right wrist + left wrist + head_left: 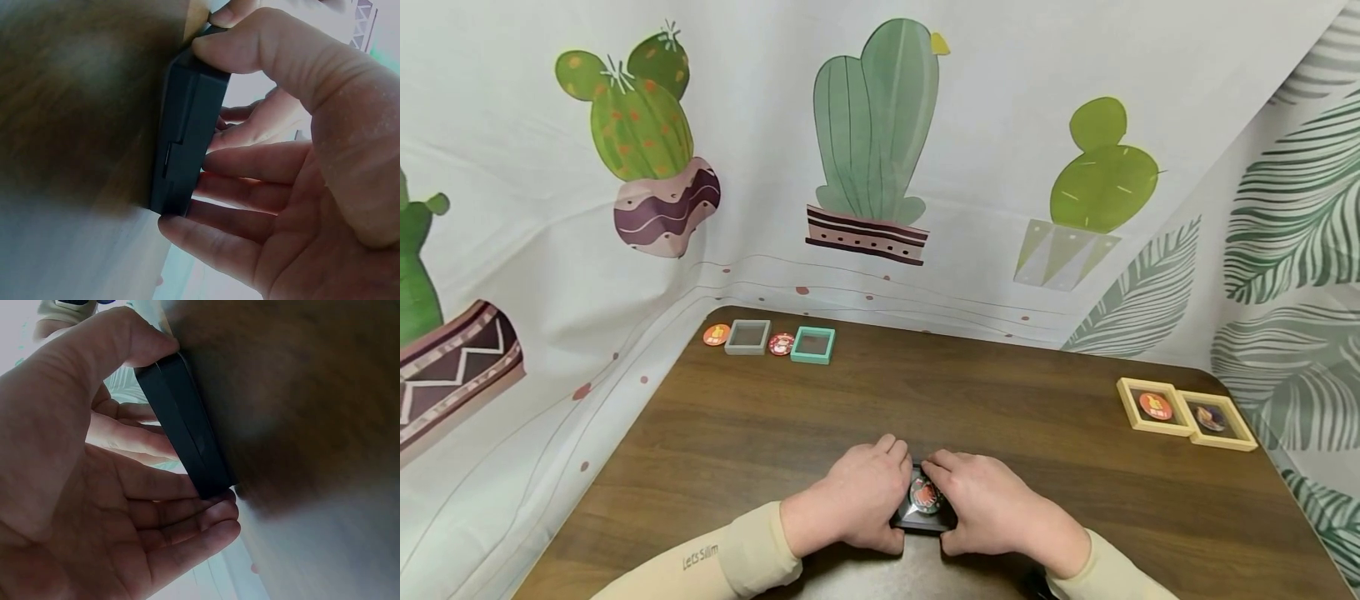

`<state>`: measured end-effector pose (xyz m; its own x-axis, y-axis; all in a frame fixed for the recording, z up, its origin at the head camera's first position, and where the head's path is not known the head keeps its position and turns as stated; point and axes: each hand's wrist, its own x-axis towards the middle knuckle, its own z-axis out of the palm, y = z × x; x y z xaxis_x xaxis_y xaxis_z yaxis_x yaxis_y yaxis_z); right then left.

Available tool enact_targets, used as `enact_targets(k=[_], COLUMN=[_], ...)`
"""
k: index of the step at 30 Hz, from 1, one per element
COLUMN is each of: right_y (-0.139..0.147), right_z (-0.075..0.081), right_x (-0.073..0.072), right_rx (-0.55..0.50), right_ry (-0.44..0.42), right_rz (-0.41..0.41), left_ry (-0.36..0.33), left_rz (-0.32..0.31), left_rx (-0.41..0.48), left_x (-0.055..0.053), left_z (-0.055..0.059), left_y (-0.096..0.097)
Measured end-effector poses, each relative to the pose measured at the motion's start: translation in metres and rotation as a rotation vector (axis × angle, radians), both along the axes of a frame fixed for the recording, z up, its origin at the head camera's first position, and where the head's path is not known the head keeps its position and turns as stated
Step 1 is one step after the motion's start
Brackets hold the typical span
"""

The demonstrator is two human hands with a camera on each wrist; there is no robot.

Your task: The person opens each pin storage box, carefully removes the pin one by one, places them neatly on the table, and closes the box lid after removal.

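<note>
Black frame (917, 527): on or just over the wood-grain counter (760, 450), well away from its far edge; square, smooth, with a notched seam along the side.
Round badge (925, 494): in the frame's middle.
Left hand (872, 492): fingers and thumb pinch the frame's left side.
Right hand (987, 500): fingers and thumb pinch its right side.
Step in hand: probably pressing the frame closed.
Next move: would call for even pressure on both sides.
Counter's far left corner: grey frame (747, 351), teal frame (810, 359), two flat badges (717, 335).
Far right corner: two pale yellow frames (1161, 430), holding badges.
</note>
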<state>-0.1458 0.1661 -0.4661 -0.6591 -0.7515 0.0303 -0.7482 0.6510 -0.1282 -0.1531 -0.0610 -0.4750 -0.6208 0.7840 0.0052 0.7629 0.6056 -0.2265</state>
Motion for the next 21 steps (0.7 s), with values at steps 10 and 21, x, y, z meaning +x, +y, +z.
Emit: enact_targets(k=[10,21], right_y=[-0.002,-0.013], right_z=[0.001,-0.008], right_x=[0.002,0.010], right_rx=[0.011,0.006], right_ry=[0.009,0.194], right_rz=[-0.011,-0.036], left_ry=[0.015,0.009], left_rz=[0.000,0.001], left_rx=[0.006,0.019], left_x=[-0.001,-0.001], left_z=[-0.002,-0.002], left_y=[0.000,0.000])
